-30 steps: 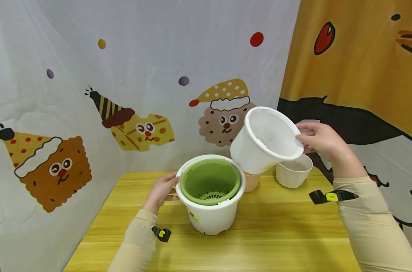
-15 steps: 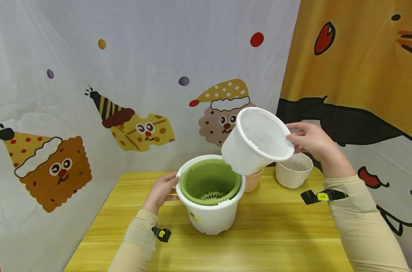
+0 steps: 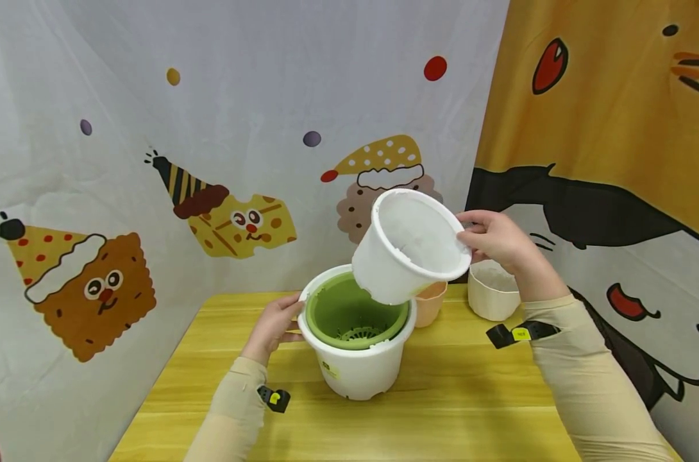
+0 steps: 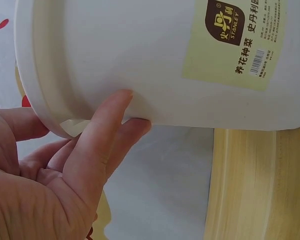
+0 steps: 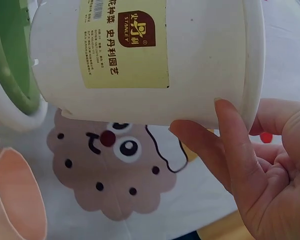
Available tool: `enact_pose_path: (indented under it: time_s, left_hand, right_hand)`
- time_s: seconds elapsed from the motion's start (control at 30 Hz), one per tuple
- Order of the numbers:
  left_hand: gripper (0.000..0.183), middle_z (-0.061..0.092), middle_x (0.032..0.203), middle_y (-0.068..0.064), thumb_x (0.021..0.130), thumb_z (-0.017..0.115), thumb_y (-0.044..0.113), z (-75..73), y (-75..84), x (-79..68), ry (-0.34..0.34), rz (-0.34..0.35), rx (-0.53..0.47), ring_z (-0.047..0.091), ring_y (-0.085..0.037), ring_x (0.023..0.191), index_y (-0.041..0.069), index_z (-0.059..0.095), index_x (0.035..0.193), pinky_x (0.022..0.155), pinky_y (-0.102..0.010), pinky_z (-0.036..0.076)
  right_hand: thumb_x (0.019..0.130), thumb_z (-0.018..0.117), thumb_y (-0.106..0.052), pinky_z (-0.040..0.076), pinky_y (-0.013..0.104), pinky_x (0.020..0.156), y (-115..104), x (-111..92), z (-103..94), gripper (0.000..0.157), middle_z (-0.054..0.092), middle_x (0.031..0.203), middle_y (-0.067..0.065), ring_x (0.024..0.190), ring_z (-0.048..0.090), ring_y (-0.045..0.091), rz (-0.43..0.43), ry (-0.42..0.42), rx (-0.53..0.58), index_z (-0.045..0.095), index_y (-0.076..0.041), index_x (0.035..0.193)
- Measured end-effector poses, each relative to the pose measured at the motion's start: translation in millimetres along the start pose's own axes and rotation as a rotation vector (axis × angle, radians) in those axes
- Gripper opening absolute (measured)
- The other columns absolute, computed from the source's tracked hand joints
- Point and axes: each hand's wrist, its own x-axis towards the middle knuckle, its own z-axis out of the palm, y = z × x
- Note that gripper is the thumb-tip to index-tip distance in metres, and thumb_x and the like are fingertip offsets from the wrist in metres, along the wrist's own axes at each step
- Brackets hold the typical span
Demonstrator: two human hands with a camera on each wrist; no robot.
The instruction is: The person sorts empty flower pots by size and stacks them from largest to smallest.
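Observation:
A large white flowerpot (image 3: 358, 375) stands upright on the table, with a green flowerpot (image 3: 332, 308) nested inside it. My left hand (image 3: 272, 325) grips the large pot's rim at its left side; in the left wrist view the thumb and fingers pinch that rim, near a yellow label (image 4: 230, 45). My right hand (image 3: 494, 239) holds a second white flowerpot (image 3: 378, 260) by its right rim. This one is tilted, its mouth facing up and right, and its base overlaps the green pot's far right edge in the head view. A similar label (image 5: 122, 45) shows on its side.
Behind the nested pots stands a peach flowerpot (image 3: 430, 308), partly hidden by the raised white one. A cream flowerpot (image 3: 490, 298) is at the back right of the wooden table (image 3: 471, 398). Printed cloth (image 3: 257, 115) hangs along the back and sides.
My right hand has carried the tilted white flowerpot leftward, and at the end slightly down, until it hangs over the green pot. The left hand and the nested pots stay put.

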Motion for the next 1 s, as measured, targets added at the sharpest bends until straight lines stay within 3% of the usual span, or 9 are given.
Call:
enact_pose_path:
  time_s: [0.37,0.63,1.0]
  left_hand:
    - [0.044,0.059,0.128,-0.022,0.103,0.054,0.020,0.4,1.1,-0.8,0.000,-0.008,-0.002,0.069,-0.021,0.080,0.003,0.051,0.144,0.066,-0.039,0.062]
    - [0.043,0.059,0.128,-0.021,0.103,0.054,0.019,1.2,0.7,-0.5,0.008,-0.012,0.002,0.069,-0.022,0.080,0.004,0.052,0.143,0.065,-0.039,0.062]
    - [0.044,0.060,0.125,-0.021,0.103,0.054,0.021,1.5,1.5,-1.2,0.011,-0.023,0.012,0.069,-0.022,0.081,0.005,0.052,0.144,0.065,-0.038,0.062]
  right_hand:
    - [0.098,0.057,-0.005,0.061,0.035,0.067,-3.6,7.8,26.3,0.045,0.065,0.113,0.028,0.075,0.069,0.020,0.008,-0.044,0.013,0.048,0.006,0.140]
    - [0.097,0.058,-0.004,0.059,0.030,0.060,-1.0,12.4,39.0,0.043,0.068,0.107,0.026,0.071,0.067,0.019,-0.024,-0.087,0.031,0.051,0.007,0.137]
    - [0.096,0.059,-0.005,0.054,0.029,0.057,1.5,19.6,61.2,0.042,0.068,0.106,0.023,0.066,0.062,0.021,-0.021,-0.112,-0.071,0.053,0.005,0.136]
